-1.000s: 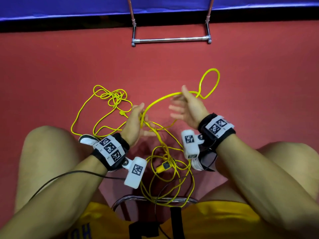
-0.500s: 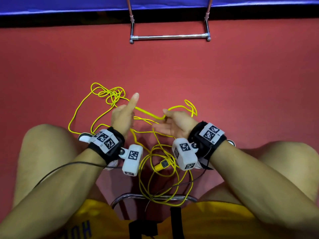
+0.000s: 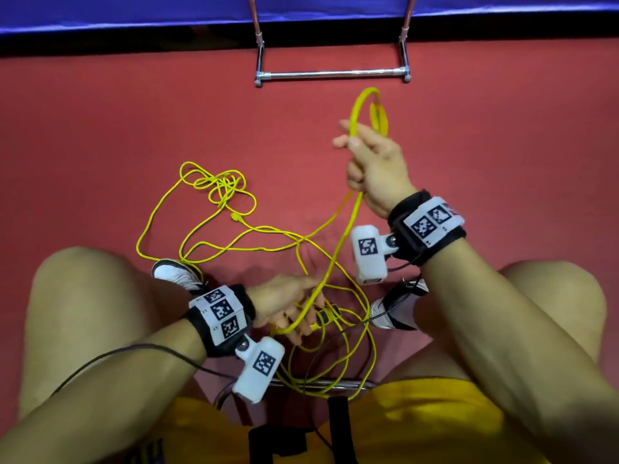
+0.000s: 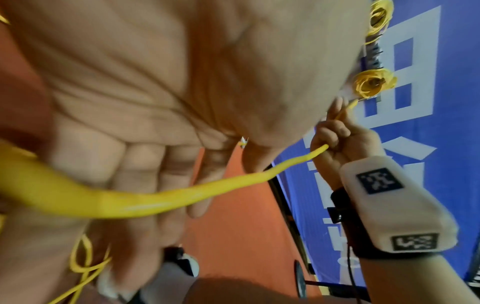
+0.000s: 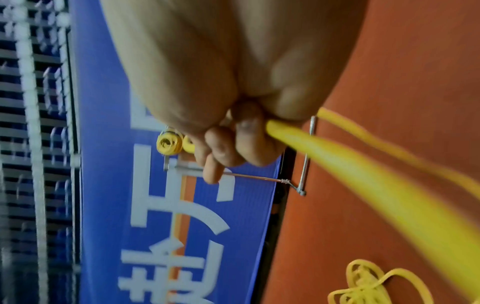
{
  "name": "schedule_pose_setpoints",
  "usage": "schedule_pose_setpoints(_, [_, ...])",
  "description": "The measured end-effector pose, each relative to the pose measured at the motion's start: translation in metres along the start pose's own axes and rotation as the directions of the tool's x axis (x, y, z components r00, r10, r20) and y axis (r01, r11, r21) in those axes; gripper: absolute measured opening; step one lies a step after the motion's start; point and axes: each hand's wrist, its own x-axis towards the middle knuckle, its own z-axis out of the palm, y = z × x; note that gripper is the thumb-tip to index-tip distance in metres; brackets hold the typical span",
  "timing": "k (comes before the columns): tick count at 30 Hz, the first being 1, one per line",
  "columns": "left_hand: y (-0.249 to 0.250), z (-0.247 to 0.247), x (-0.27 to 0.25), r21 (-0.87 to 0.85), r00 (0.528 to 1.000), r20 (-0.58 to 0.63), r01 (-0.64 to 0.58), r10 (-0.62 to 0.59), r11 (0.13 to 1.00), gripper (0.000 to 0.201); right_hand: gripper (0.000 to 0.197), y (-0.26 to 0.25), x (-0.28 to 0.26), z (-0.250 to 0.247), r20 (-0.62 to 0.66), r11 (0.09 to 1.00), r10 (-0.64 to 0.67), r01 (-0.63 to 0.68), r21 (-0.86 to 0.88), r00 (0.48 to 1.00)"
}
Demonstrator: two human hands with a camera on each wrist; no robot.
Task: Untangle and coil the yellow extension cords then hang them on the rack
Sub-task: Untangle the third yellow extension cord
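Right hand upper right of centre grips yellow cord, which runs diagonally down-left to left hand, fingers loosely open under it; tangle on floor.

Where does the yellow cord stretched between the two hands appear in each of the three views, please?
Head: the yellow cord runs diagonally at centre, right hand down to left hand.
Left wrist: crosses the left hand's palm towards upper right.
Right wrist: leaves the grip towards lower right.
Shared landmark: the metal rack.
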Motion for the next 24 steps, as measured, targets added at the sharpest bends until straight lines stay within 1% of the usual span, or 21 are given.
schedule_pose_setpoints(1, [-0.005,0.000,-0.001,0.034,0.999,0.004,0.053,-0.053,0.998,0.037,0.026,0.007,-0.003,0.004,0.093,0.994,0.042,-0.033,-0.101,0.995])
schedule_pose_setpoints(2, [-0.010,0.000,-0.002,0.081,0.996,0.006,0.091,-0.092,0.992,0.033,0.025,0.017,-0.006,0.006,0.150,0.971,0.114,-0.079,-0.225,0.982])
schedule_pose_setpoints(4, [-0.020,0.001,-0.001,0.153,0.995,-0.005,0.098,-0.098,0.983,0.028,0.022,0.037,-0.015,0.005,0.193,0.875,0.234,-0.120,-0.469,0.953])
schedule_pose_setpoints(5, [-0.022,0.000,0.000,0.151,0.997,-0.019,0.080,-0.078,0.985,0.027,0.022,0.044,-0.019,0.003,0.201,0.840,0.251,-0.110,-0.531,0.947])
schedule_pose_setpoints(6, [-0.022,-0.003,0.002,0.103,0.998,-0.040,0.054,-0.050,0.993,0.034,0.023,0.049,-0.024,0.001,0.213,0.830,0.259,-0.105,-0.547,0.942])
schedule_pose_setpoints(7, [-0.020,-0.007,0.006,-0.005,0.997,-0.071,0.016,-0.016,1.000,0.041,0.025,0.052,-0.029,0.001,0.235,0.833,0.272,-0.106,-0.543,0.933])
schedule_pose_setpoints(8, [-0.016,-0.014,0.010,-0.165,0.993,-0.115,-0.045,0.026,0.985,0.041,0.025,0.056,-0.034,0.001,0.275,0.833,0.287,-0.097,-0.545,0.917])
schedule_pose_setpoints(9, [-0.009,-0.021,0.012,-0.355,0.985,-0.160,-0.125,0.071,0.927,0.038,0.025,0.057,-0.041,0.003,0.326,0.830,0.302,-0.079,-0.552,0.896])
schedule_pose_setpoints(10, [-0.001,-0.030,0.014,-0.530,0.975,-0.193,-0.201,0.113,0.824,0.031,0.024,0.061,-0.048,0.004,0.380,0.821,0.317,-0.050,-0.569,0.869])
schedule_pose_setpoints(11, [0.008,-0.039,0.015,-0.662,0.963,-0.222,-0.264,0.152,0.701,0.022,0.023,0.063,-0.056,0.006,0.434,0.807,0.340,-0.022,-0.590,0.835])
schedule_pose_setpoints(12, [0.016,-0.048,0.016,-0.744,0.949,-0.258,-0.315,0.182,0.589,0.016,0.022,0.066,-0.063,0.009,0.475,0.788,0.380,-0.009,-0.615,0.794])
schedule_pose_setpoints(13, [0.023,-0.057,0.018,-0.790,0.932,-0.298,-0.362,0.205,0.495,0.015,0.022,0.069,-0.069,0.012,0.499,0.771,0.436,-0.024,-0.636,0.749])
schedule_pose_setpoints(15, [0.030,-0.073,0.024,-0.818,0.895,-0.398,-0.445,0.201,0.364,0.024,0.025,0.074,-0.077,0.018,0.514,0.752,0.528,-0.090,-0.654,0.676])
schedule_pose_setpoints(17, [0.032,-0.082,0.030,-0.807,0.862,-0.490,-0.504,0.125,0.307,0.022,0.022,0.080,-0.080,0.020,0.515,0.744,0.588,-0.167,-0.646,0.624])
schedule_pose_setpoints(18, [0.033,-0.083,0.031,-0.792,0.846,-0.524,-0.526,0.097,0.309,0.018,0.021,0.081,-0.080,0.020,0.528,0.738,0.616,-0.195,-0.646,0.584])
schedule_pose_setpoints(19, [0.035,-0.082,0.031,-0.775,0.838,-0.538,-0.535,0.094,0.337,0.016,0.021,0.081,-0.080,0.020,0.545,0.730,0.642,-0.215,-0.648,0.539])
schedule_pose_setpoints(20, [0.037,-0.080,0.030,-0.756,0.839,-0.532,-0.530,0.111,0.385,0.016,0.022,0.084,-0.079,0.019,0.548,0.711,0.668,-0.213,-0.671,0.504])
schedule_pose_setpoints(21, [0.040,-0.076,0.028,-0.736,0.849,-0.508,-0.514,0.144,0.440,0.014,0.023,0.084,-0.079,0.018,0.537,0.686,0.688,-0.196,-0.700,0.488])
schedule_pose_setpoints(22, [0.042,-0.071,0.025,-0.715,0.863,-0.472,-0.494,0.180,0.495,0.012,0.020,0.087,-0.076,0.016,0.498,0.650,0.700,-0.167,-0.741,0.511])
schedule_pose_setpoints(23, [0.044,-0.067,0.022,-0.692,0.874,-0.436,-0.477,0.212,0.541,0.010,0.015,0.088,-0.072,0.015,0.443,0.617,0.685,-0.137,-0.775,0.578])
schedule_pose_setpoints(24, [0.045,-0.063,0.019,-0.667,0.882,-0.404,-0.464,0.241,0.583,0.009,0.012,0.090,-0.066,0.013,0.365,0.594,0.631,-0.123,-0.795,0.685])
